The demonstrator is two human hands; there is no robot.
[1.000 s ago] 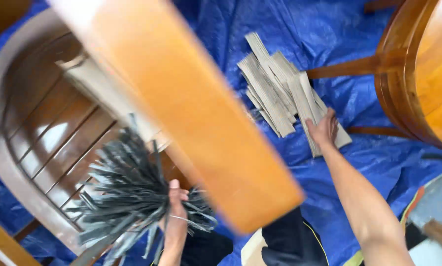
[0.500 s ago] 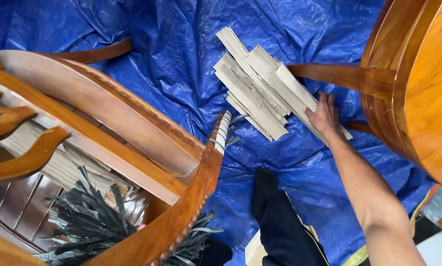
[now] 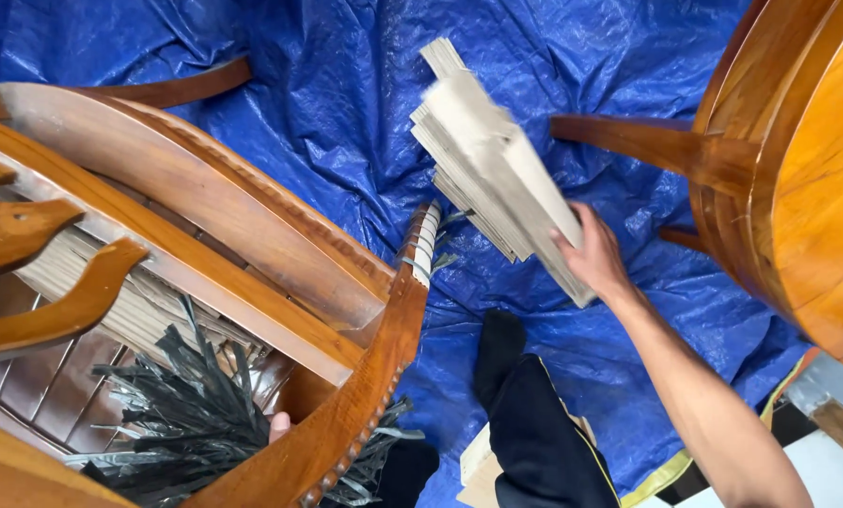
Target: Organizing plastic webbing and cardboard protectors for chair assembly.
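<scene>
Right hand (image 3: 592, 259) grasps flat, stiff cardboard strips (image 3: 496, 165).

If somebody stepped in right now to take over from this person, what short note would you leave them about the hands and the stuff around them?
Right hand: gripping a bundle of flat pale strips, lifted off the blue tarp.
Left hand: mostly hidden behind the wooden chair frame, at a bunch of dark strips; grip unclear.
Second wooden furniture piece stands on the right.
Done: the pale bundle is in hand.
Left: unclear from this view.
</scene>
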